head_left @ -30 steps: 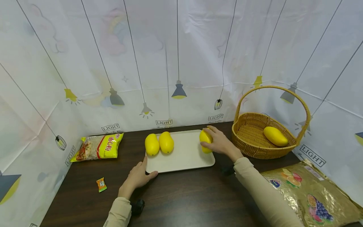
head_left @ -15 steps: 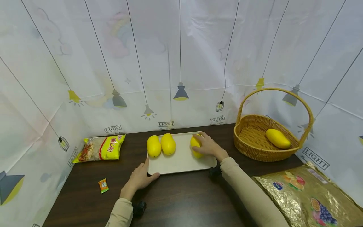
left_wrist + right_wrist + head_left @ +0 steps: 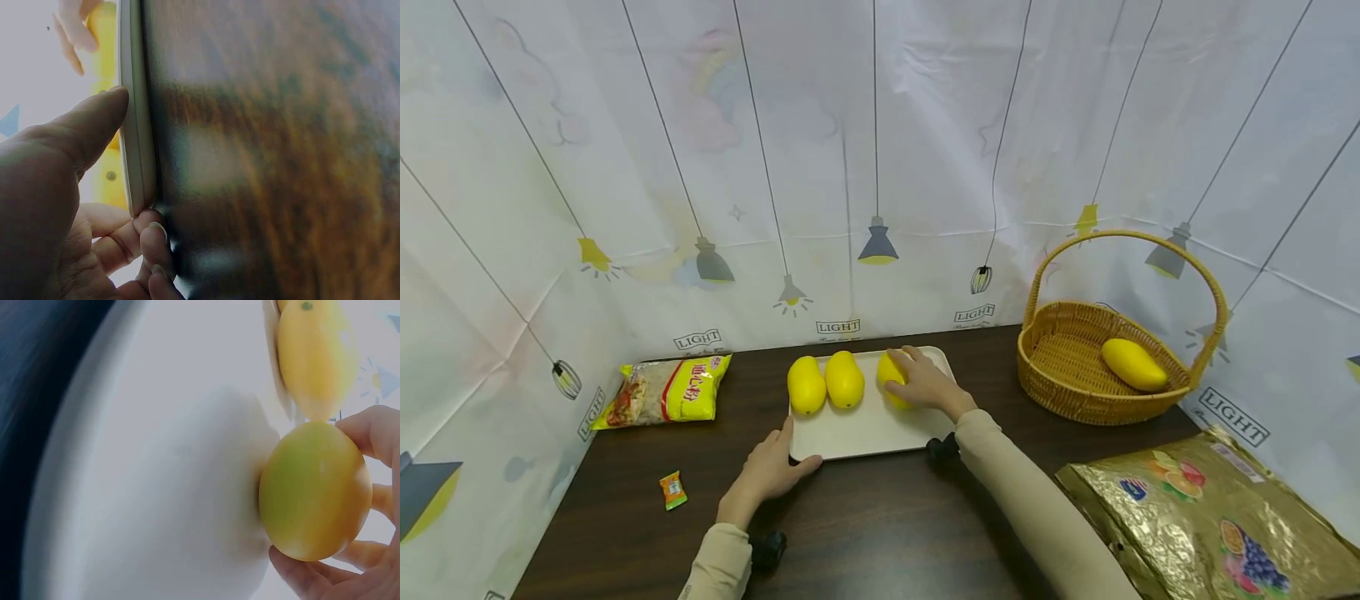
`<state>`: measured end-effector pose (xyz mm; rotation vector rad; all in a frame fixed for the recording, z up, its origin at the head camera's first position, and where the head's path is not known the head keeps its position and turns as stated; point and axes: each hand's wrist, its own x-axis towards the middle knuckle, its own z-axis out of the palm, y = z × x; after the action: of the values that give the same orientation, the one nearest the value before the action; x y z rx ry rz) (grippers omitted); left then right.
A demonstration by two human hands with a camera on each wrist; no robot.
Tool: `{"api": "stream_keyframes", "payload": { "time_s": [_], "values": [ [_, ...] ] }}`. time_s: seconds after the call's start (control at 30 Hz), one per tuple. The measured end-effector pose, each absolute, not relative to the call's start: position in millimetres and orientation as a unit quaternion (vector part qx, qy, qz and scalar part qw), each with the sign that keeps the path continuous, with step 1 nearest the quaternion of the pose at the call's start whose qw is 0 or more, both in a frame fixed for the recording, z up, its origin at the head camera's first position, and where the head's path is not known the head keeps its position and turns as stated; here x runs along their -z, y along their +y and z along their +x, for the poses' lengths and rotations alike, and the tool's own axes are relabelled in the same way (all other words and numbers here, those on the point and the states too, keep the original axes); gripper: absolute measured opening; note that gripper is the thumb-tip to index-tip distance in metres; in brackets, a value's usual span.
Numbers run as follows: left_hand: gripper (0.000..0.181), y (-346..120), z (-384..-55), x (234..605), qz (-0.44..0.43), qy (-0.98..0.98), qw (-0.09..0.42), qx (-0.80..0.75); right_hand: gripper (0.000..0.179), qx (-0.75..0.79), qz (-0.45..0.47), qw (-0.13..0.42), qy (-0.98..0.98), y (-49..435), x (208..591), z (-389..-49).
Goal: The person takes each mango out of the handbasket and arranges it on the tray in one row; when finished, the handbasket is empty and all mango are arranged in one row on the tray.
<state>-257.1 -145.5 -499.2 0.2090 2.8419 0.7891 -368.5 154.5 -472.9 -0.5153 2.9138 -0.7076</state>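
Observation:
A cream rectangular tray lies on the dark table. My left hand holds its near left corner, thumb against the front rim and curled fingers at the corner. My right hand grips a yellow mango over the tray, fingers and thumb around it; the shadow beside it shows in the right wrist view, but I cannot tell whether it touches the tray. Two more mangoes, the left one and the right one, lie side by side at the tray's left end.
A wicker basket with a tall handle and one mango inside stands at the right. A gold fruit-print bag lies in front of it. To the left are a yellow food packet and a small orange wrapped sweet.
My right hand has moved left along the tray with the mango, nearer to the two lying there. My left hand keeps its place at the corner.

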Motion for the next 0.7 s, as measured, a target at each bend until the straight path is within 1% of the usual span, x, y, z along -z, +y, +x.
{"api": "stream_keyframes", "payload": {
  "time_s": [0.23,0.37,0.7],
  "values": [
    [0.095,-145.3,-255.2,498.0,0.077,0.956,0.086,-0.270,0.074,0.250,-0.149,0.039,0.956,137.8,480.2,-375.8],
    [0.095,-144.7,-254.3,497.2,0.081,0.955,0.084,-0.273,0.075,0.257,-0.140,0.042,0.955,132.2,481.2,-376.5],
    [0.095,-145.1,-255.8,496.5,0.070,0.955,0.092,-0.274,0.072,0.269,-0.139,0.038,0.952,125.0,483.1,-378.3]
  ]
}}
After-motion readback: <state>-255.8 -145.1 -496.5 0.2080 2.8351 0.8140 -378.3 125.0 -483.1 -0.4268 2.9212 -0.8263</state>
